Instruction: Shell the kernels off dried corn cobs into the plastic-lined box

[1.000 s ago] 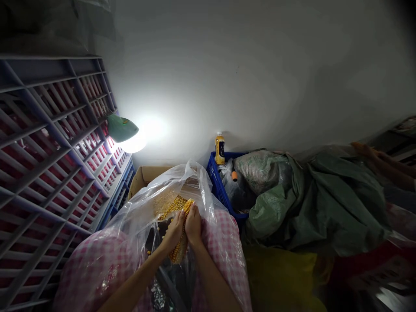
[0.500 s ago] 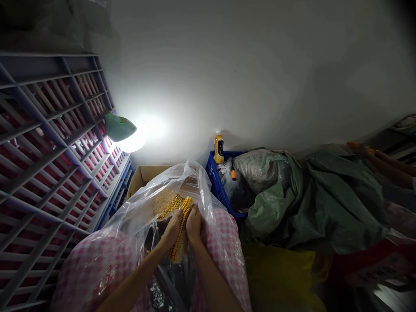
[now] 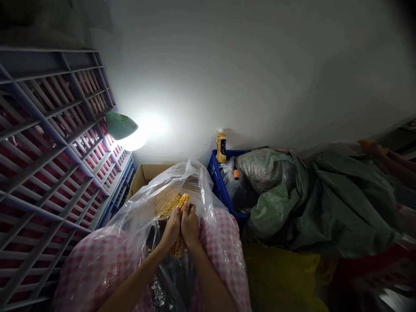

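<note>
Between my two hands is a yellow corn cob point(image 3: 184, 199), tilted, with a partly bare pale side low down. My left hand point(image 3: 171, 229) is wrapped round its left side. On the right side my right hand point(image 3: 190, 223) grips it, thumb and fingers near the upper end. Below and around both hands lies a clear plastic bag point(image 3: 136, 212), spread over my lap and opened out. Loose corn kernels point(image 3: 167, 212) are gathered in the bag just beyond my hands. My palms hide the cob's middle.
A lit lamp point(image 3: 125, 130) hangs on purple plastic crates point(image 3: 65, 147) at left. A cardboard box point(image 3: 139, 180) stands behind the bag. To the right are a blue crate point(image 3: 224, 190), a yellow drink bottle point(image 3: 221, 146) and a green tarp point(image 3: 347, 203). Another person's arm point(image 3: 386, 160) shows far right.
My right hand has moved up and over the cob, its thumb now near the top and covering more of it. My left hand stays on the cob. The view has shifted slightly.
</note>
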A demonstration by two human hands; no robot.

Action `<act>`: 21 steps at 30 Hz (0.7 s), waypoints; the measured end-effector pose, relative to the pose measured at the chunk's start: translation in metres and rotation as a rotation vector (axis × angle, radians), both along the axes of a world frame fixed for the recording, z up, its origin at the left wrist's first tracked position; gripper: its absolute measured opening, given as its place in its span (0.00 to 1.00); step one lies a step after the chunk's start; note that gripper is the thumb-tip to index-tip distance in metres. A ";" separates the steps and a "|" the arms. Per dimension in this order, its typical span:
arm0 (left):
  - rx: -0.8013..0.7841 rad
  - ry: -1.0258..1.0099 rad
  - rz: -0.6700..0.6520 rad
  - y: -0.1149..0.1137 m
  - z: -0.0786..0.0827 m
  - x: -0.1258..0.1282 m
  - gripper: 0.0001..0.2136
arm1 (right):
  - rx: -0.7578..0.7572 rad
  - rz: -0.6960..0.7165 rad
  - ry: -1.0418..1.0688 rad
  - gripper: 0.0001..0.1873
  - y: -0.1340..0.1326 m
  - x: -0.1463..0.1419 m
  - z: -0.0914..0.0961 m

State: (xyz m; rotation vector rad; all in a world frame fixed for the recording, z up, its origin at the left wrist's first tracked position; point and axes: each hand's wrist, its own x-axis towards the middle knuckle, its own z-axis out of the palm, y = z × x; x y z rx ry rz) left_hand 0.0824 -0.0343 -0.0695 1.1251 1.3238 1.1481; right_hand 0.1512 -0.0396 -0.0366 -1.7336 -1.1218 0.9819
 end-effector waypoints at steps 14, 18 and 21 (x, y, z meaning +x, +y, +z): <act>-0.001 0.098 -0.011 -0.002 -0.001 -0.003 0.20 | -0.038 0.032 -0.231 0.23 0.005 0.000 -0.010; -0.001 0.081 0.005 -0.004 -0.001 -0.003 0.19 | -0.029 0.013 -0.231 0.25 0.007 -0.001 -0.017; -0.037 0.033 0.036 -0.002 0.003 -0.004 0.19 | -0.014 -0.021 -0.203 0.23 0.009 0.000 -0.021</act>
